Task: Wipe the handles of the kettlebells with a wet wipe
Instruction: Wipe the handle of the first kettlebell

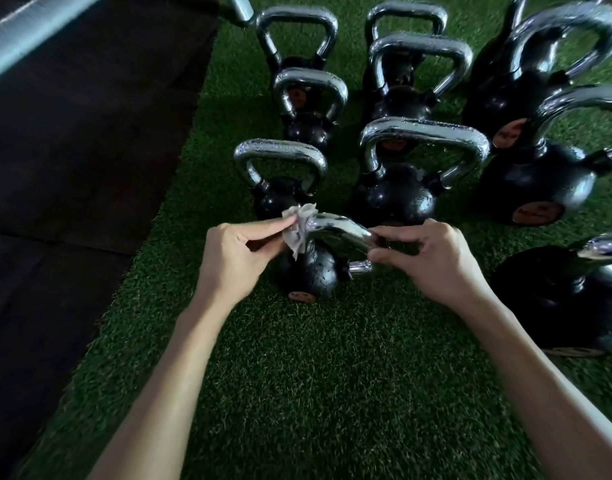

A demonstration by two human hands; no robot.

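The left grip [235,252] pinches the wipe [297,228] against the nearest kettlebell [308,277], at the left bend of its handle [342,232]. The kettlebell stands on the turf [297,375], and the right grip [436,261] clamps the handle's right side. Wiping looks underway; next, I'd say, slide the wipe along the top.

A single wide-angle view from the person's head, facing forward and steeply down onto the artificial turf [315,393]; both forearms enter from the bottom edge; the left hand [235,258] and right hand [436,268] sit close to the lens, around mid-frame; the frame's centre falls about on the wet wipe [297,233] and the nearest kettlebell [308,275]; further kettlebells [398,199] recede toward the top and right edges, bowed by the lens; a dark mat [72,168] fills the left side.
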